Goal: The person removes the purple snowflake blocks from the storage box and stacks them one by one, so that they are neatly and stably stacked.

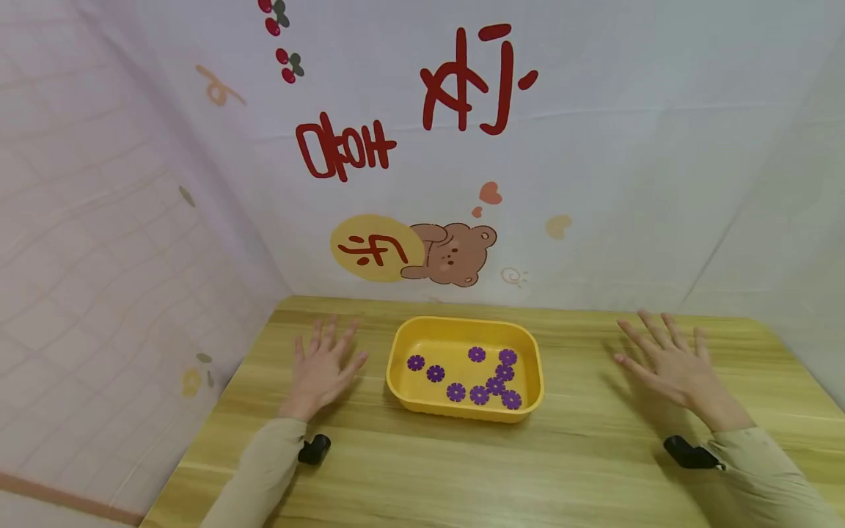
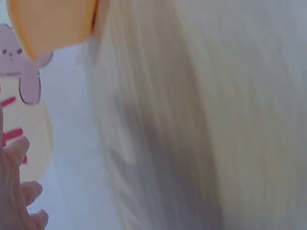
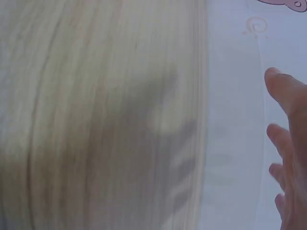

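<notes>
A yellow plastic basin sits on the table between the two hands. Inside it lie several purple notched discs, shaped like small flowers; some at the right overlap one another. To the left of the basin, the left hand is spread palm down with straight fingers, apart from the basin. Farther off to the right, the right hand is likewise spread and holds nothing. In the right wrist view its fingers show at the right edge, with their shadow cast on the table.
The wood-grain table meets a white cloth backdrop printed with a bear and red lettering. Another patterned cloth hangs along the left side. Black wrist devices are strapped at both sleeves.
</notes>
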### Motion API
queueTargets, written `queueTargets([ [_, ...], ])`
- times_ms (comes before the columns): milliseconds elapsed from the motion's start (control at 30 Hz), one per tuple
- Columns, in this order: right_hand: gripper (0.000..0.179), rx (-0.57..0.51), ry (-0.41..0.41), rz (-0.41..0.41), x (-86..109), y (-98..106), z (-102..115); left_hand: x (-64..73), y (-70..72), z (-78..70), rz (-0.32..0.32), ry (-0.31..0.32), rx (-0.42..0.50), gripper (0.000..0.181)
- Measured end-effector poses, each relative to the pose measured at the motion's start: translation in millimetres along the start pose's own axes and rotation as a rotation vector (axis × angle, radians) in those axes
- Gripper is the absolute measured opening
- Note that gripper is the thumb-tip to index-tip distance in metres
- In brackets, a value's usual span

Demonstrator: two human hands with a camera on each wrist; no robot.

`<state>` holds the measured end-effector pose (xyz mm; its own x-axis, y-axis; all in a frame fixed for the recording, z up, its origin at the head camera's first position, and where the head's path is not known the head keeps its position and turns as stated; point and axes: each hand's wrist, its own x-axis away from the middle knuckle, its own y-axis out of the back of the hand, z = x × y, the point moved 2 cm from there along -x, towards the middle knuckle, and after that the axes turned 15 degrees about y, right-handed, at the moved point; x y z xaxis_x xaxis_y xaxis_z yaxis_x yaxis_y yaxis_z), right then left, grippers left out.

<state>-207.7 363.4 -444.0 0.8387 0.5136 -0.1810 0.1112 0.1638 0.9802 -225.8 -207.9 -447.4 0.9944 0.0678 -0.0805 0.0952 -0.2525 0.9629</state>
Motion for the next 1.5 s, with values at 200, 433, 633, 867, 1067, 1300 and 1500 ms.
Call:
queueTargets([
  [200, 0.067, -0.043, 0.123, -0.011, -15.3, -1.6, 15.1, 1.4, 3.3, -23.2, 0.031, -0.050, -0.011, 0.069],
  [433, 0.060, -0.076, 0.267, -0.060, -36.6, -3.8, 35.8, 3.2, 1.2, -47.3, 0.074, -0.122, 0.028, 0.071],
  [633, 0.056, -0.040, 0.453, -0.132, -57.4, -0.3, 54.4, 4.6, -9.4, -54.4, 0.147, -0.176, 0.034, 0.072],
  [867, 0.053, -0.059, 0.576, -0.164, -81.4, 1.5, 81.0, 7.3, -20.0, -53.6, 0.247, -0.188, 0.130, 0.088],
  [1067, 0.052, -0.078, 0.677, -0.182, -98.0, -3.8, 102.2, 9.7, -21.2, -53.6, 0.380, -0.121, 0.274, 0.101],
  [1300, 0.047, -0.101, 0.776, -0.174, -112.5, -9.4, 126.5, 10.3, -24.2, -57.0, 0.436, -0.143, 0.386, 0.111],
  [1500, 0.038, -0.146, 0.783, -0.070, -129.9, -0.4, 137.8, 10.4, -26.5, -59.3, 0.453, -0.156, 0.423, 0.114],
])
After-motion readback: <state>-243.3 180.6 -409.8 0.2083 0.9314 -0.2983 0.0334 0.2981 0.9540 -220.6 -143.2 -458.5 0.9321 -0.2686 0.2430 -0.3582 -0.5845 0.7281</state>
